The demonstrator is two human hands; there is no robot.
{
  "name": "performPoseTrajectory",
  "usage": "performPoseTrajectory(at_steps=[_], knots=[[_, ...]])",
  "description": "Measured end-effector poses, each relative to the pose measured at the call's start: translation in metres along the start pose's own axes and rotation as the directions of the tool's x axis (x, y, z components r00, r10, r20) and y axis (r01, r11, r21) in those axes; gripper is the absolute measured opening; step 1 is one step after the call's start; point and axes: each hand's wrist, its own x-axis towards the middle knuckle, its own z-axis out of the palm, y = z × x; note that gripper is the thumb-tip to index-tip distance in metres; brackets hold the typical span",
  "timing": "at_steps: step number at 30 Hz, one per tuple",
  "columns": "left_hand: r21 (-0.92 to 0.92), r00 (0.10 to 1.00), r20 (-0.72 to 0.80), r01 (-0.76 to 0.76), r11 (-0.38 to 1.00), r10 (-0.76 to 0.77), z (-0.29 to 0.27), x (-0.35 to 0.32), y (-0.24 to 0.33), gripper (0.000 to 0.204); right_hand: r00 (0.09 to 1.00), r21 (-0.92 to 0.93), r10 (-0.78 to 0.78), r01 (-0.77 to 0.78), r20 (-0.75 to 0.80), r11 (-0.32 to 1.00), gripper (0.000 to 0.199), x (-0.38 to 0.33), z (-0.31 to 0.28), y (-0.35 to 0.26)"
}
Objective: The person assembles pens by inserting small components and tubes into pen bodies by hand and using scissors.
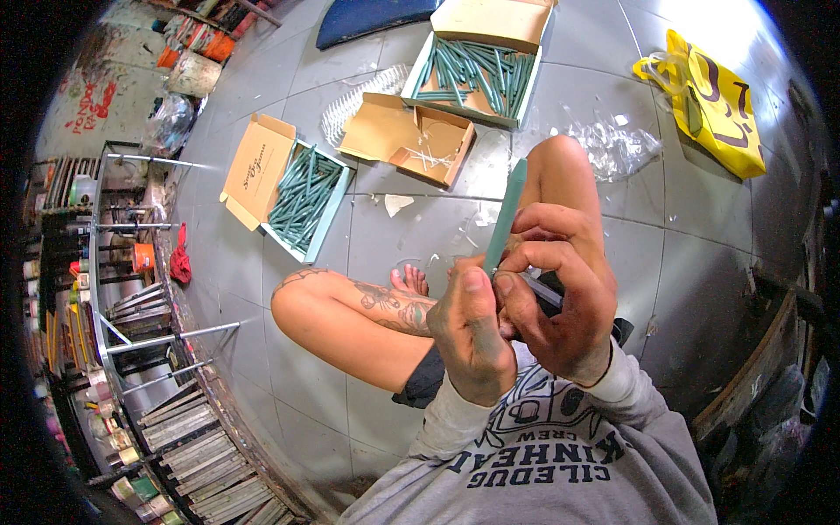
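Note:
A long, slim green stick with a tapered upper end [507, 214] points up and away from me. My left hand [474, 328] is closed around its lower part, thumb along the side. Against it, my right hand [560, 302] is closed, with its thumb and fingertips meeting beside the stick. A narrow grey and dark object [542, 291] shows between the right hand's fingers; its kind is unclear. The stick's lower end is hidden by my hands. Both hands are above my lap.
Open boxes of similar green sticks stand on the floor: a left box [306, 199] and a far box [477, 79]. Between them is a small brown box [424, 140] with white sticks. Clear plastic [612, 149] and a yellow bag [713, 109] lie right. A metal rack [105, 289] stands left.

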Motion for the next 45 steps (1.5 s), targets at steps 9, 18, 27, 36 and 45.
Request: performPoseTrajectory(at_steps=[9, 18, 27, 36, 45], knots=[[0.036, 1.000, -0.016, 0.018, 0.999, -0.017, 0.002, -0.001, 0.008, 0.041, 0.965, 0.324, 0.220, -0.256, 0.144, 0.911, 0.011, -0.006, -0.002, 0.005], [-0.325, 0.982, 0.082, 0.186, 0.927, -0.168, -0.024, 0.010, 0.004, 0.029, 0.839, -0.397, -0.541, 0.481, -0.050, 0.782, 0.022, -0.005, -0.013, 0.011], [-0.250, 0.993, 0.112, 0.075, 0.965, -0.049, -0.022, 0.004, 0.017, 0.015, 0.561, -0.442, -0.824, 0.723, -0.073, 0.531, 0.013, -0.004, -0.025, 0.038], [-0.143, 0.992, 0.122, 0.045, 0.989, -0.027, -0.018, 0.000, 0.014, 0.011, 0.506, -0.425, -0.862, 0.774, -0.031, 0.469, 0.017, 0.002, -0.029, 0.041], [-0.291, 0.986, 0.074, 0.162, 0.943, -0.147, -0.014, -0.003, 0.024, 0.011, 0.919, -0.178, -0.392, 0.381, -0.033, 0.907, 0.018, -0.001, -0.034, 0.018]])
